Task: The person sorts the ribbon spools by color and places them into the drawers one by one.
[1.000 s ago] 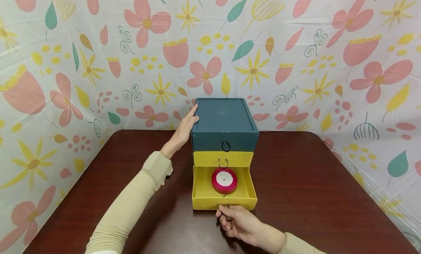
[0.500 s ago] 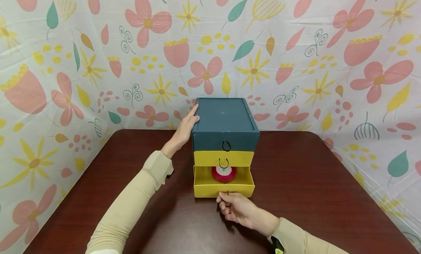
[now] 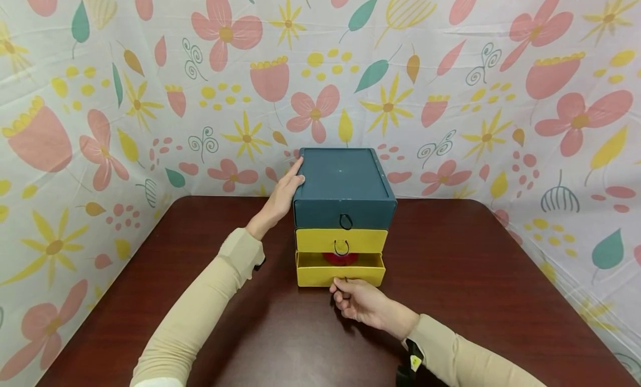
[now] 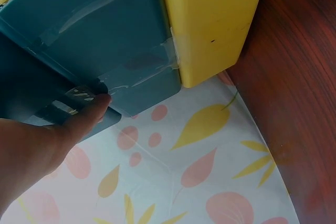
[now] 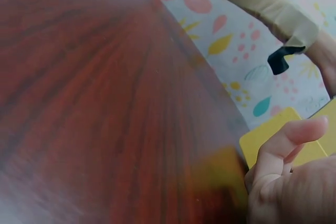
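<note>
A small stacked drawer box (image 3: 345, 175) has a dark teal top tier and two yellow tiers below. Its bottom yellow drawer (image 3: 315, 277) stands partly pulled out. Inside it, the front of a magenta ribbon spool (image 3: 340, 259) shows, the rest hidden under the tier above. My right hand (image 3: 368, 304) pinches the bottom drawer's black cord pull between thumb and finger, in front of the drawer. My left hand (image 3: 280, 200) rests with extended fingers on the box's upper left side; in the left wrist view its finger (image 4: 86, 116) lies against the teal wall.
The box stands on a dark red-brown wooden table (image 3: 476, 298). A white cloth (image 3: 450, 69) with printed flowers hangs behind and at both sides. Black cord loops hang on the teal drawer and the middle yellow drawer (image 3: 310, 240), both of which are closed.
My right hand has moved away from me, sliding the bottom drawer further into the box. The ribbon spool has gone in with it, mostly out of sight. My left hand stays put.
</note>
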The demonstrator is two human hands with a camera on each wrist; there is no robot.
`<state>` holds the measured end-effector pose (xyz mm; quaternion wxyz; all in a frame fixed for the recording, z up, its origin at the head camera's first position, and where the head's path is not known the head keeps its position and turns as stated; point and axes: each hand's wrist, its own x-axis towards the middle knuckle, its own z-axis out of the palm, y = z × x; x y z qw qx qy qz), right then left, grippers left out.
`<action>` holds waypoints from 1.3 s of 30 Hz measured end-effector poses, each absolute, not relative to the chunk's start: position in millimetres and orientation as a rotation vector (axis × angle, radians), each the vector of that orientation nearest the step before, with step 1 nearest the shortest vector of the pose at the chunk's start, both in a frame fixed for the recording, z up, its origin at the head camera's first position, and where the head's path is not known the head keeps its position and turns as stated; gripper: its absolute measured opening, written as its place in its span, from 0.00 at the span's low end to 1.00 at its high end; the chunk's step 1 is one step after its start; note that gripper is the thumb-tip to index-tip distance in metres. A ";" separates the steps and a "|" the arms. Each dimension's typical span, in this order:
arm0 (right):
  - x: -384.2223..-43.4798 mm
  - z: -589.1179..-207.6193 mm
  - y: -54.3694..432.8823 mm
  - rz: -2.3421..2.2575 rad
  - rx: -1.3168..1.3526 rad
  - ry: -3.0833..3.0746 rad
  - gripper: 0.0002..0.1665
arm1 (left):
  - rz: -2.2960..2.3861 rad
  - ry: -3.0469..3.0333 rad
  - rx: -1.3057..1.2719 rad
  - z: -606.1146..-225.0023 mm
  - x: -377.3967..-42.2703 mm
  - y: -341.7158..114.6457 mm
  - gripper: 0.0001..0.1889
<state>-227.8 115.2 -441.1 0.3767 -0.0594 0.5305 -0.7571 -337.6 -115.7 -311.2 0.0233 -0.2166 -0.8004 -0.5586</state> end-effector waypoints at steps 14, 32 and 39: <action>-247.5 -442.1 113.4 -1.939 -0.158 1.378 0.20 | -1.749 -2.455 -0.665 -315.5 -340.3 -115.4 0.30; -258.9 -438.4 113.5 -1.846 -0.102 1.355 0.21 | -1.752 -2.452 -0.663 -317.7 -341.9 -114.8 0.30; -233.7 -394.7 117.5 -1.669 -0.484 1.397 0.21 | -1.779 -2.514 -0.611 -317.3 -337.2 -125.4 0.32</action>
